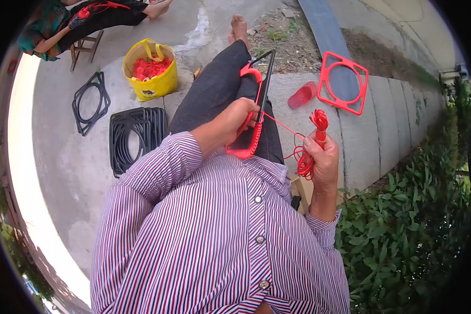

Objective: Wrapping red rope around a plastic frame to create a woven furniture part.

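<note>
**Head view: red cord going onto a black frame, slack loose at the right hand**

Head view looks down a striped shirt [209, 235] to a black frame [264, 83] propped on the person's lap, over the dark trouser leg [209, 94]. Part of the frame's near edge is already bound in red cord [248, 144]. The left hand [239, 119] is closed around that wrapped edge and steadies it. The right hand [323, 159] is closed on a bundle of the same cord, held up beside the frame, with one taut strand running from the bundle across to the wrapping and loose loops hanging below the palm.

Judged from how things lie, the hanging loops are the weak point: they could snag on the fingers or knot on themselves if the bundle turns. If the left hand's hold loosens, the frame may tip off the knee, since only the lap and that hand support it. A slack strand would likely leave gaps in the binding.

Nearby, a red frame [344, 81] and a red slipper [302, 95] lie on the concrete ledge [371, 136]. On the ground to the left are a stack of black frames [136, 137] and a yellow bag [150, 70] of red cord.
</note>
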`<action>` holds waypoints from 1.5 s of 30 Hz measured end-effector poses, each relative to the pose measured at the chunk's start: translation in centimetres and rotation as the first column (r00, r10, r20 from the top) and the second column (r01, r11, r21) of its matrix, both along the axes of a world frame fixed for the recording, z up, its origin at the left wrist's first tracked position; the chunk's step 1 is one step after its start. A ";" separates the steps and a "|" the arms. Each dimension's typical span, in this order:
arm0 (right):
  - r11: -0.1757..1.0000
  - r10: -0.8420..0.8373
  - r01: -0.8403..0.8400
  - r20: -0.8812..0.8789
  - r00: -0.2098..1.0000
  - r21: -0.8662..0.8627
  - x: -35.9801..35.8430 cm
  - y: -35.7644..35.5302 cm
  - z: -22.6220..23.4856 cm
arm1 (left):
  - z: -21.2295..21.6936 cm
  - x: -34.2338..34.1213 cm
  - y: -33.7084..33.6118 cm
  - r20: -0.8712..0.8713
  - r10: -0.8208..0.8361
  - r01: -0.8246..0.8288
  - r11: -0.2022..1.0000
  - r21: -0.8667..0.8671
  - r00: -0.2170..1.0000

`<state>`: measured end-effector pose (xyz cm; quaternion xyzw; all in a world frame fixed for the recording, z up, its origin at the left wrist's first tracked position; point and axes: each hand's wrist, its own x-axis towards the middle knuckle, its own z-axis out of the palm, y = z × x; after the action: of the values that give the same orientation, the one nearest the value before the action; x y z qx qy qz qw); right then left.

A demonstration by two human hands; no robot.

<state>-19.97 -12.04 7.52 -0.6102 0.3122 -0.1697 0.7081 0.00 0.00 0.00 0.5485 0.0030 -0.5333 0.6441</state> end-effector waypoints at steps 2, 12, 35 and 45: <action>1.000 -0.001 0.001 0.059 0.998 0.009 -1.1 0.5 -0.4 | -1.9 0.3 0.0 -0.055 -0.195 0.192 0.980 -0.047 0.979; 0.960 -0.171 0.134 0.135 0.976 0.245 -1.0 -2.3 -3.8 | 0.1 -0.1 3.1 0.678 -0.090 0.062 0.996 0.065 0.730; 0.782 0.484 -0.558 -0.294 0.824 -0.278 8.1 0.9 -7.4 | 2.8 1.3 4.1 0.859 -0.468 0.465 0.820 0.334 0.208; 0.967 0.006 -0.171 0.658 0.753 0.187 0.2 -4.5 0.4 | -0.2 2.7 1.9 0.229 -0.203 0.195 0.979 0.061 0.952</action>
<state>-19.74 -16.49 7.91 -0.4384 0.0346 -0.2993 0.8468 2.68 1.94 -0.16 0.6170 -0.1181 -0.5269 0.5725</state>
